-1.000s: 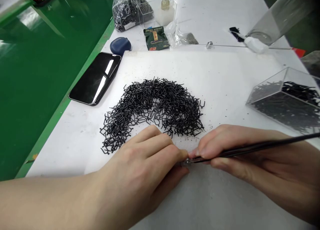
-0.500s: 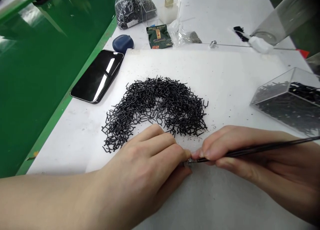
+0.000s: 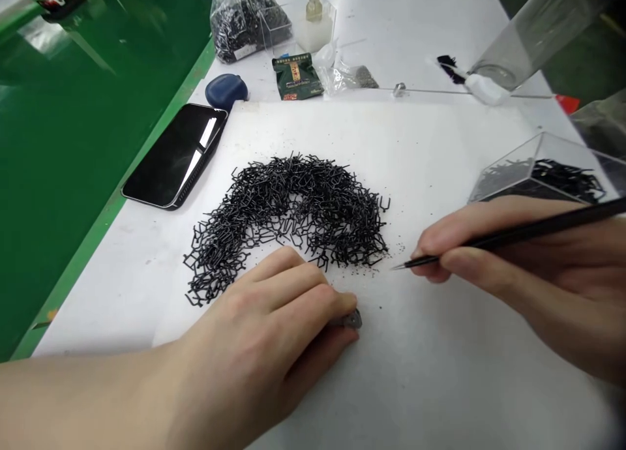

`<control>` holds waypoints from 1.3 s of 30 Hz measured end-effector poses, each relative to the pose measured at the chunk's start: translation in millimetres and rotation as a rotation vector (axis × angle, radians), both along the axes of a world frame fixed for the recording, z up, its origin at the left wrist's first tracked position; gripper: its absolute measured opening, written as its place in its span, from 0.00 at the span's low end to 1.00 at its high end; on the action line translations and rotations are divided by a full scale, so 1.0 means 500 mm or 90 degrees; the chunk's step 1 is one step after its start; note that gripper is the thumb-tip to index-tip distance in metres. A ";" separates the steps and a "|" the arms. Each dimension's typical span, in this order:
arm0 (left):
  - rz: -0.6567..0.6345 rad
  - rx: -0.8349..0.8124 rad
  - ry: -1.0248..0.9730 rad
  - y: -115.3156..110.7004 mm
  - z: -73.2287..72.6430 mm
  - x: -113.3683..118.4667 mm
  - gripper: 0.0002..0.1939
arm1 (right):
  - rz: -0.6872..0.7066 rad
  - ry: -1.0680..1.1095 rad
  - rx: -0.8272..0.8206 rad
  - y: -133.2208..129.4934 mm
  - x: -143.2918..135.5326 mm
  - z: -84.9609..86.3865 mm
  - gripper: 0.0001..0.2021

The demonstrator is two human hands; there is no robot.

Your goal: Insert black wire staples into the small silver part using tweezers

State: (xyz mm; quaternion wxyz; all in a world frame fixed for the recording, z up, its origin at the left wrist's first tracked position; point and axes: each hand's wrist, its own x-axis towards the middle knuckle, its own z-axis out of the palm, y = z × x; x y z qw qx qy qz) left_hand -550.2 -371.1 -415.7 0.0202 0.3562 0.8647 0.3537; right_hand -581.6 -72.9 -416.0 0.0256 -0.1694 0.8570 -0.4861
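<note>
Between the thumb and fingers of my left hand [image 3: 268,326] is a small grey metal piece [image 3: 353,319]; only its end shows, with a small hole in it. My right hand [image 3: 493,254] grips a pair of black tweezers [image 3: 513,233] like a pen. Their fine tip points left, close to the right end of a curved pile of thin black bent pieces [image 3: 293,182]. Nothing can be made out in the tweezer tip. The pile lies just beyond my left hand, on the white work surface [image 3: 415,372].
Left of the pile lies a black phone [image 3: 176,153], with a dark blue case [image 3: 225,91] beside it. Behind are a bag of black pieces [image 3: 247,26], a green packet [image 3: 297,77] and a small bottle [image 3: 313,3]. A clear box [image 3: 542,166] with black pieces stands behind my right hand.
My right hand has drawn the tweezers away from the grey metal piece, rightward and up toward the pile's right end. My left hand still holds the metal piece. The whole view has shifted slightly.
</note>
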 end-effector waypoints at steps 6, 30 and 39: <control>0.009 0.006 -0.014 -0.004 0.005 -0.003 0.05 | 0.062 -0.004 0.010 -0.015 -0.018 0.000 0.02; 0.007 -0.002 -0.015 -0.003 0.005 -0.003 0.06 | 0.072 0.009 0.045 -0.014 -0.012 0.000 0.08; 0.006 -0.001 -0.020 -0.004 0.005 0.000 0.06 | 0.076 -0.013 0.021 -0.025 -0.017 -0.001 0.04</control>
